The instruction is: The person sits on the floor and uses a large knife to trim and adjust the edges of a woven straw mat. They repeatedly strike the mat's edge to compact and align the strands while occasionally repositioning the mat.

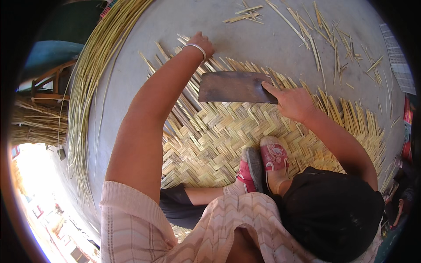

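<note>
A woven mat of pale split reed strips (237, 125) lies on the floor, with loose strip ends fanning out along its far edge. My right hand (294, 103) is closed around the handle end of a wide, dark cleaver (234, 87), its index finger stretched along the blade. The blade lies flat-on to view over the far edge of the weave, pointing left. Beyond the blade's left end, my left hand (201, 45), with a bangle at the wrist, is closed at the loose strip ends. Its fingertips are turned away, so what they grip is hidden.
My feet in red shoes (275, 154) rest on the mat. A long bundle of thin reeds (94, 70) curves along the left. Cut strip scraps (337, 44) litter the grey floor (175, 19) at the far right. More reeds (39, 120) are stacked by a wooden frame at the left edge.
</note>
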{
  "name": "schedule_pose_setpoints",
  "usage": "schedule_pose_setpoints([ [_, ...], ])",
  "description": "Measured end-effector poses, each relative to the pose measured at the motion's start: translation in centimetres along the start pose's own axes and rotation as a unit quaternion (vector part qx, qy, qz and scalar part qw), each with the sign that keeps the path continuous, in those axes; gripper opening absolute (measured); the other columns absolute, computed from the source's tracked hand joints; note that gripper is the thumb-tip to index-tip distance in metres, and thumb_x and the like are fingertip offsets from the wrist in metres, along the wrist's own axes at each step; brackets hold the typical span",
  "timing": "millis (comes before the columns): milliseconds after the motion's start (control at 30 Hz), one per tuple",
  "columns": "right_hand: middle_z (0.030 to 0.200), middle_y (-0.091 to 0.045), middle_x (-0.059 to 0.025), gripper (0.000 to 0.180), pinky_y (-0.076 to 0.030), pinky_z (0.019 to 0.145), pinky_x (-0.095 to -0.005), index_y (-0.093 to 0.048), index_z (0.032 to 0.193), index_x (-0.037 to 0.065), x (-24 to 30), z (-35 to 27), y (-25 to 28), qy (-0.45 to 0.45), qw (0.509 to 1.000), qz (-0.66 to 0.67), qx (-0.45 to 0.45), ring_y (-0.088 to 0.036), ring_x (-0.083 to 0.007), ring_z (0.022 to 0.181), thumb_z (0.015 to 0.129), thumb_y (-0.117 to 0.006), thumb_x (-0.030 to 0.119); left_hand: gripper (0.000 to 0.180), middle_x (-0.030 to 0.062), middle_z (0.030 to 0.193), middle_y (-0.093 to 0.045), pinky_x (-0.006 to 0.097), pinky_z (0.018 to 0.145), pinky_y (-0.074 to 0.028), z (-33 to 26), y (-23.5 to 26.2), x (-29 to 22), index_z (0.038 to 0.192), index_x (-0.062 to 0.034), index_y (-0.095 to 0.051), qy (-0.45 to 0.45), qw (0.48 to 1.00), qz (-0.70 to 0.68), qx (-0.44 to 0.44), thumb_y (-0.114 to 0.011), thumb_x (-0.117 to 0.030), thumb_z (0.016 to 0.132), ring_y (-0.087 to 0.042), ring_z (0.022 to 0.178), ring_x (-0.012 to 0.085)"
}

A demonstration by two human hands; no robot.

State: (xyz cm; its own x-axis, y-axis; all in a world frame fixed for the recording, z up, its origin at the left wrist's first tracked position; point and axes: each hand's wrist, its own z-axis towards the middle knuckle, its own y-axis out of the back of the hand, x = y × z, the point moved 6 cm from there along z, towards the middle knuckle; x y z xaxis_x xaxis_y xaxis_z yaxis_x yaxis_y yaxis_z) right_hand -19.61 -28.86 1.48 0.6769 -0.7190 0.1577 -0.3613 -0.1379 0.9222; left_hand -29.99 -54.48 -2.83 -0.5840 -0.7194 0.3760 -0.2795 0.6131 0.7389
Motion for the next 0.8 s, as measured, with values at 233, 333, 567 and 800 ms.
schedule_pose_setpoints([
  [233,0.079,-0.069,-0.012,0.066,-0.053,0.066,-0.0456,-0.04,0.146,0.025,0.1,3.6,2.1,0.003,0.998,-0.031,-0.049,-0.067,-0.0325,0.071,0.083,-0.056,0.014,0.018,0.0016,0.092,-0.07,0.039,0.097,-0.039,0.5,-0.2,2.2,0.095,-0.0195,-0.069,-0.008,0.999,0.012,-0.037,-0.068,-0.011,0.079,-0.063,0.101,0.0182],
  [333,0.081,-0.07,-0.0122,0.067,-0.053,0.067,-0.0458,-0.037,0.148,0.026,-0.1,4.2,2.0,-0.012,0.998,-0.044,-0.032,-0.068,-0.0322,0.073,0.084,-0.055,0.013,0.014,0.0028,0.085,-0.07,0.038,0.096,-0.04,0.2,0.6,2.7,0.088,-0.0184,-0.068,-0.005,0.998,0.008,-0.067,-0.068,-0.009,0.078,-0.066,0.089,0.0208],
  [567,0.087,-0.07,-0.0145,0.071,-0.053,0.069,-0.0471,-0.03,0.151,0.027,-0.4,6.0,-0.8,-0.061,0.997,-0.033,0.029,-0.069,-0.0333,0.076,0.085,-0.052,0.011,0.018,0.0116,0.103,-0.072,0.04,0.087,-0.051,-0.5,-0.2,1.3,0.096,-0.0113,-0.074,0.037,0.991,-0.121,0.04,-0.064,-0.009,0.081,-0.069,0.097,0.0289],
  [800,0.097,-0.07,-0.0176,0.072,-0.054,0.074,-0.0486,-0.028,0.152,0.026,-0.8,6.4,-1.9,-0.085,0.993,-0.012,0.076,-0.068,-0.037,0.085,0.085,-0.049,0.007,0.026,0.0136,0.107,-0.07,0.042,0.087,-0.052,-0.4,-3.3,0.8,0.105,-0.0085,-0.072,0.091,0.967,-0.239,0.005,-0.058,-0.023,0.09,-0.066,0.103,0.0335],
])
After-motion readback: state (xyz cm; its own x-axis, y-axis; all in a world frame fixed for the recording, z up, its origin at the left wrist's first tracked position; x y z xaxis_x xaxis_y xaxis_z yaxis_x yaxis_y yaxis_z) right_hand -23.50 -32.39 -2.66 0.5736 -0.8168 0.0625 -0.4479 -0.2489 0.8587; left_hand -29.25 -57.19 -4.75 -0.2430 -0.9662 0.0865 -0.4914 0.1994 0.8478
